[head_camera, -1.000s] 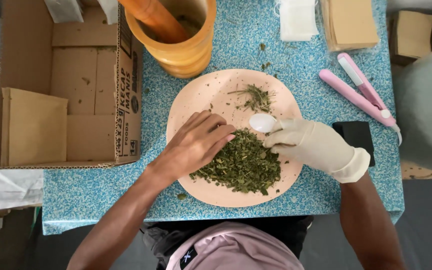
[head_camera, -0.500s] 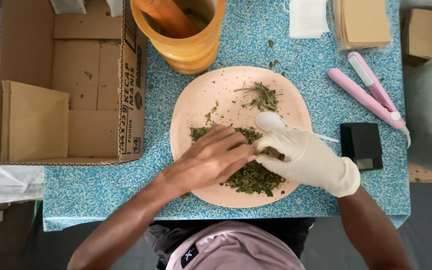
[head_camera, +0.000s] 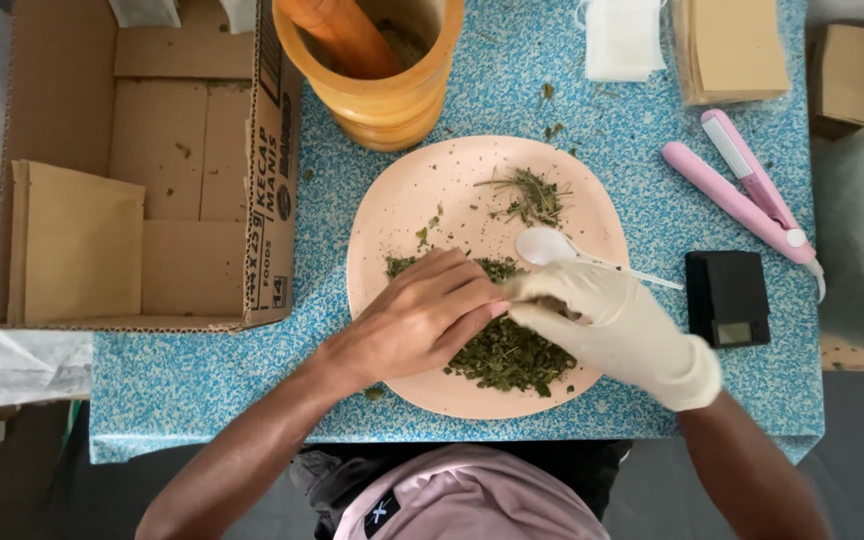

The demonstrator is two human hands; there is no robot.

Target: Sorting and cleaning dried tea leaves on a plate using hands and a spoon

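A pale pink plate (head_camera: 422,190) lies on the blue speckled table (head_camera: 202,380). It holds a heap of chopped green dried herbs (head_camera: 507,355) at its near side and a small clump of stems (head_camera: 534,195) at its far side. My bare left hand (head_camera: 417,320) rests palm down on the heap, fingers together and pointing right. My right hand (head_camera: 612,325), in a white glove, meets it fingertip to fingertip over the herbs. A white plastic spoon (head_camera: 552,247) lies across the gloved hand, bowl pointing left; whether the fingers grip it is unclear.
A yellow mortar (head_camera: 382,85) with a wooden pestle (head_camera: 342,35) stands behind the plate. An open cardboard box (head_camera: 142,170) with a brown paper bag (head_camera: 77,240) sits left. A pink clamp sealer (head_camera: 747,190), a small black scale (head_camera: 727,297), brown bags (head_camera: 732,45) and white packets (head_camera: 620,38) lie right.
Both hands have drawn together at the near side of the herb heap. The left hand slid down and right until its fingertips met the gloved hand. The spoon stays at the heap's far edge.
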